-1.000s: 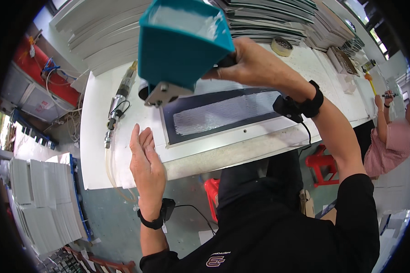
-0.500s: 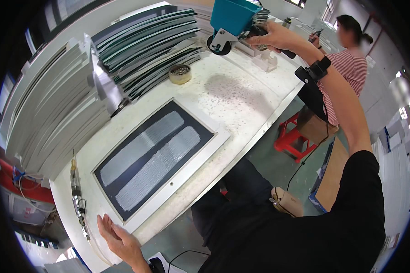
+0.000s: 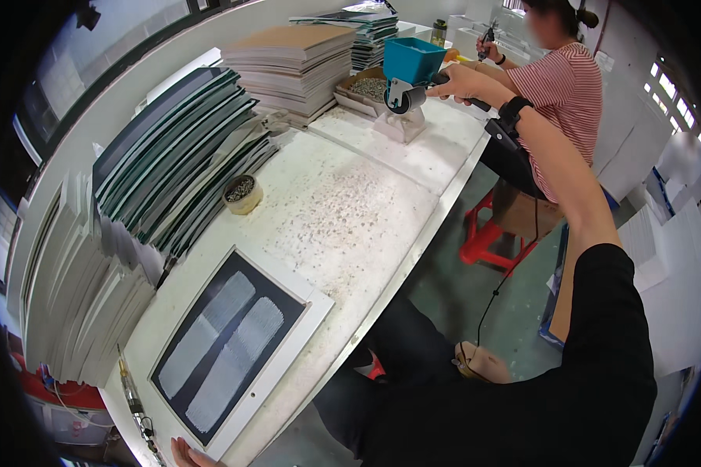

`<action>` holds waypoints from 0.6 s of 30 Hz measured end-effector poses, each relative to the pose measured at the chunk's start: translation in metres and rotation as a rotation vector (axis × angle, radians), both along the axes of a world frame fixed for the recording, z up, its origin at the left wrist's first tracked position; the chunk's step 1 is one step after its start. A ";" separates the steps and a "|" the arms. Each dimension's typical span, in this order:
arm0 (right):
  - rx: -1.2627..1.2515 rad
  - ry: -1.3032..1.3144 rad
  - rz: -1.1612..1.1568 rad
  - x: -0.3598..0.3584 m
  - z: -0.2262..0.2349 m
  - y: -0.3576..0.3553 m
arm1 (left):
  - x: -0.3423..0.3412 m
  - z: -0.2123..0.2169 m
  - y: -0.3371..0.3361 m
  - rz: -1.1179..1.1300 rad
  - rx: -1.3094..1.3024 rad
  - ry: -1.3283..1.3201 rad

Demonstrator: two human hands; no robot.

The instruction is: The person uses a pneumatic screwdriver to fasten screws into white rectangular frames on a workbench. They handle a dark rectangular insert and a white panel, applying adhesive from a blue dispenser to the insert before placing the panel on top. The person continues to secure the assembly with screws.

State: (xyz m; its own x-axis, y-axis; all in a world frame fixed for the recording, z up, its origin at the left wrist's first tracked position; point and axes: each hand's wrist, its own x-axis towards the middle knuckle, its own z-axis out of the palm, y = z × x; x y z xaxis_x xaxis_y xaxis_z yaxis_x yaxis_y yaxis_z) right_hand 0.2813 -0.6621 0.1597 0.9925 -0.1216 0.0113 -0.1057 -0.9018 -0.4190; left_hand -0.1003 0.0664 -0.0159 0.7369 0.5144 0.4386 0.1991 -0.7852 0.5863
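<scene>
The white table runs near left to far right; the dark framed panel lies near left; the teal hopper roller is far right, gripped in the right hand; the left hand, beside the panel, is cut off; I cannot tell its spread.

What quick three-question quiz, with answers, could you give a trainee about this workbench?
1. True or false: the right hand holds the teal hopper tool.
2. How many pale strips show on the dark panel? A: one. B: two. C: three.
3. Which lies nearer the left hand: the slim tool or the round tub?

Key: 1 true; 2 B; 3 the slim tool.
</scene>
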 end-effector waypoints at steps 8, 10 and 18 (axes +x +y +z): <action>0.111 -0.011 0.027 0.023 -0.027 -0.033 | 0.007 0.004 -0.011 0.070 -0.003 0.034; 0.131 0.000 0.047 0.024 -0.032 -0.035 | 0.006 0.004 -0.011 0.080 -0.006 0.050; 0.162 -0.005 0.065 0.021 -0.037 -0.031 | 0.003 -0.004 -0.004 0.075 -0.031 0.007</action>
State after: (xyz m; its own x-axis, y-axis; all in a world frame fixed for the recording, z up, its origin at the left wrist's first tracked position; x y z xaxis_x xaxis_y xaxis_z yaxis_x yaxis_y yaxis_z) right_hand 0.3027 -0.6928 0.1222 0.9983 -0.0582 0.0017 -0.0473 -0.8275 -0.5594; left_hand -0.0975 0.0624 -0.0197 0.6989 0.5812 0.4168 0.2603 -0.7496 0.6086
